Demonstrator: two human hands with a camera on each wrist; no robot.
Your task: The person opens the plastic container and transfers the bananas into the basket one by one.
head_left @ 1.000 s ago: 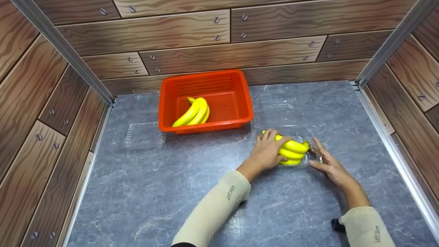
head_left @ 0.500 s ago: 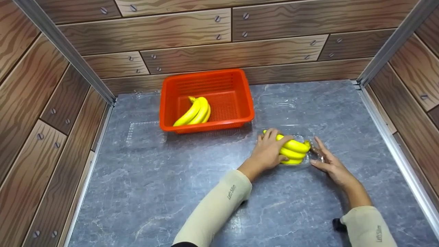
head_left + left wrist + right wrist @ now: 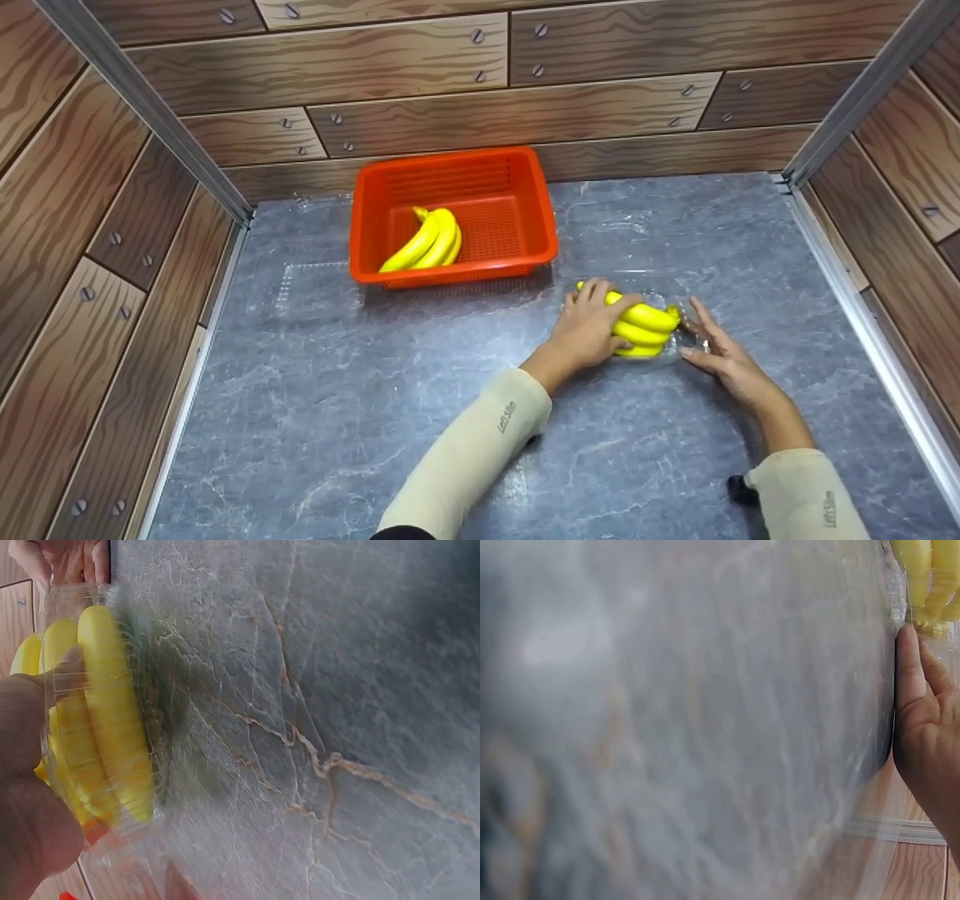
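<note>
A bunch of yellow bananas [image 3: 646, 321] lies in a clear plastic container [image 3: 75, 597] to the right of centre. My left hand [image 3: 586, 324] holds the bunch from its left side, fingers curled over the top and thumb at the near side. The tip ends are partly hidden under that hand. At the stem end, my right hand [image 3: 731, 364] rests against the container's end wall. Its fingers and thumb are straight and spread apart in the head view; in the right wrist view the fingertips [image 3: 907, 641] meet the clear plastic.
A red-orange plastic basket [image 3: 457, 279] stands at the back, with another banana bunch [image 3: 431, 238] inside. Clear plastic edges [image 3: 281, 285] show on the grey marbled surface [image 3: 337, 405] left of the basket. Wood-patterned walls [image 3: 405, 67] enclose the back and sides.
Both hands and the bananas stay almost in place. The whole head view shifts slightly.
</note>
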